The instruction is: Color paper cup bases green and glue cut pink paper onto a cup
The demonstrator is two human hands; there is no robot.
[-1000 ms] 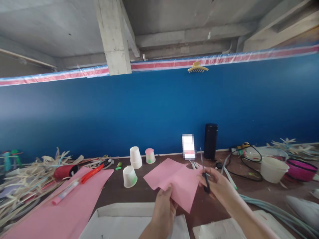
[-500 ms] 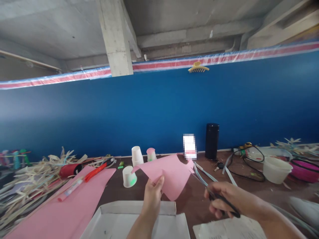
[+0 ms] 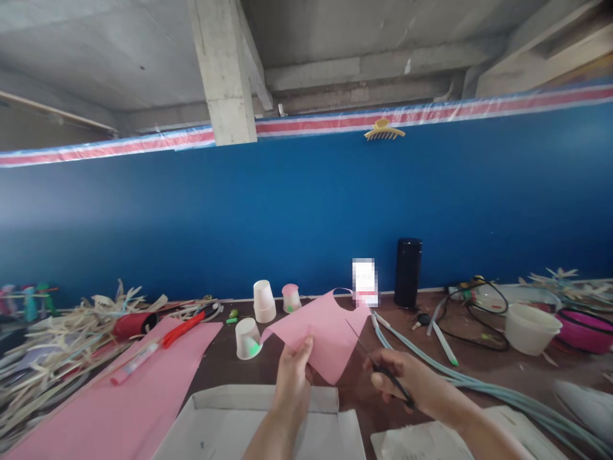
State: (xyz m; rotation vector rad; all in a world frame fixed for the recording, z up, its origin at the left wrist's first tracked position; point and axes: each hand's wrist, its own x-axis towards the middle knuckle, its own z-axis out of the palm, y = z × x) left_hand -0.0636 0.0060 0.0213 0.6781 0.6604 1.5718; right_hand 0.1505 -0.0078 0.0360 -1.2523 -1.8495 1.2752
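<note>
Left of the one flask (image 3: 408, 275) are two pink papers (image 3: 330, 338) and one white box (image 3: 230, 434). Right of it are two bowls (image 3: 531, 329).

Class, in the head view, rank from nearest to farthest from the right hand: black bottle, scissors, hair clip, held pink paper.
1. Scissors: in the right hand.
2. Held pink paper: leftward, in the left hand.
3. Black bottle: beyond, by the blue wall.
4. Hair clip: high on that wall.

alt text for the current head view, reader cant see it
A person's left hand holds pink paper with a curved notch while their right hand holds black-handled scissors at its edge. Behind, cups and a black cylinder stand on a brown table before a blue partition.
</note>
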